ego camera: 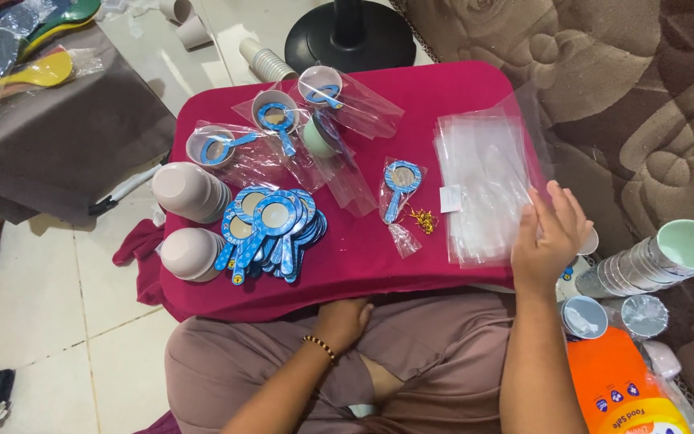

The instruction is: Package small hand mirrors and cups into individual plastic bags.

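Observation:
My right hand (552, 237) rests on the near right corner of a stack of clear plastic bags (483, 185) lying on a low table covered in magenta cloth (435, 96); its fingers are spread and grip nothing. Down in my lap lies my left hand (343, 321), wearing a bead bracelet, loosely curled and holding nothing. A blue hand mirror in a clear bag (401, 189) lies in the table's middle beside gold twist ties (423, 219). A pile of blue hand mirrors (271, 229) sits at the near left.
Two stacks of pale bowls (190, 221) stand at the table's left edge. Bagged bowl-and-mirror sets (283, 128) lie at the back. Stacked cups (656, 261) and an orange pack (624, 394) sit to my right. A black fan base (351, 36) stands behind the table.

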